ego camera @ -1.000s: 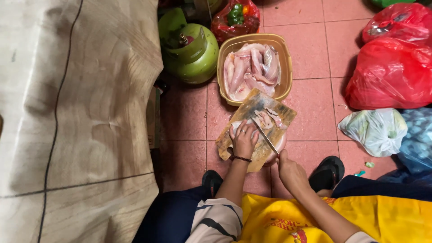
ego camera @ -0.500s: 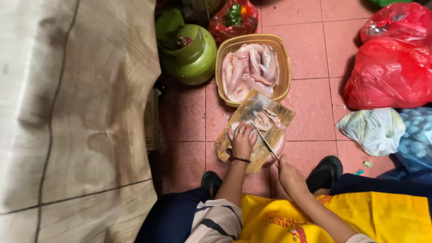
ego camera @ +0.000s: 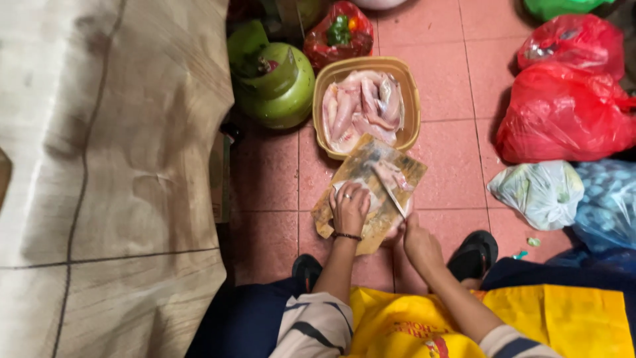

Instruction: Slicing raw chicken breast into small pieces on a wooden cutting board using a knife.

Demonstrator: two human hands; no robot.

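Floor-level cutting of raw meat on a wooden board, seen from above.

Left hand [ego camera: 349,207] lay flat, fingers spread, pressing a pale meat piece [ego camera: 392,176] on the cutting board [ego camera: 344,174], which sat on the pink tiled floor [ego camera: 265,179] just in front of the person's feet. Right hand [ego camera: 419,242] was closed around the handle of a knife [ego camera: 392,195]; blade ran diagonally up and away to the left, its tip over the meat. Left hand nearer the meat. Blade's contact with the meat could not be made out; the left palm hid part of it. A tan basin [ego camera: 411,99] of raw meat touched the board's far edge; green gas cylinder [ego camera: 275,83] to the left, red plastic bags [ego camera: 563,113] right.
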